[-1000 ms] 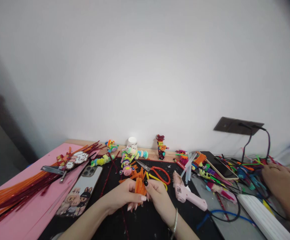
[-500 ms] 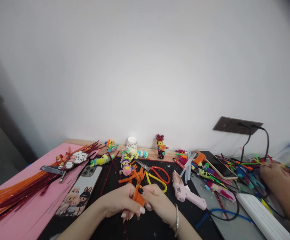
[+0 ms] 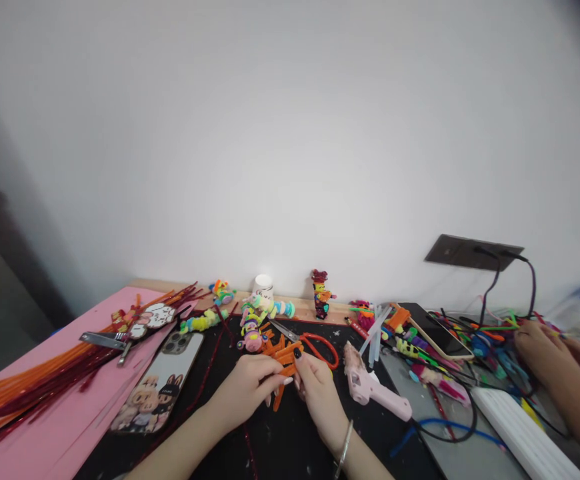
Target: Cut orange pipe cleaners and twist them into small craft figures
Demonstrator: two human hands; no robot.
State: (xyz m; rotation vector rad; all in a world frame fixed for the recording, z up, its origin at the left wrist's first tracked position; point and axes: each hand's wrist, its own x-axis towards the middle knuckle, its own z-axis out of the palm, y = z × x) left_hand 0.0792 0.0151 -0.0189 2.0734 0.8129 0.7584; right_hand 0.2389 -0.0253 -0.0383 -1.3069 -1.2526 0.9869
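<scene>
Both hands are close together over the black mat (image 3: pixel 280 453), fingers pinched. My left hand (image 3: pixel 247 387) is closed on one end of some orange pipe cleaner pieces (image 3: pixel 286 357). My right hand (image 3: pixel 317 393), with a dark thumbnail and a bracelet at the wrist, is closed on the other side of them. One orange strip hangs down between the hands. Just behind lie scissors (image 3: pixel 323 345) with red-orange handles, partly covered by the hands and orange pieces. A pink pipe cleaner figure (image 3: pixel 253 337) lies beyond my left hand.
A pink hot glue gun (image 3: pixel 377 393) lies right of my right hand, beside clear glue sticks (image 3: pixel 376 330). Left are a patterned phone (image 3: pixel 157 387) and orange and dark-red pipe cleaners (image 3: pixel 45 377). Far right, another person's hand (image 3: pixel 540 350) works near a white power strip (image 3: pixel 525 433).
My hands have shifted slightly up and away, toward the scissors. The orange pieces between them have turned from upright to more sideways, and the yellow scissor handle is now hidden.
</scene>
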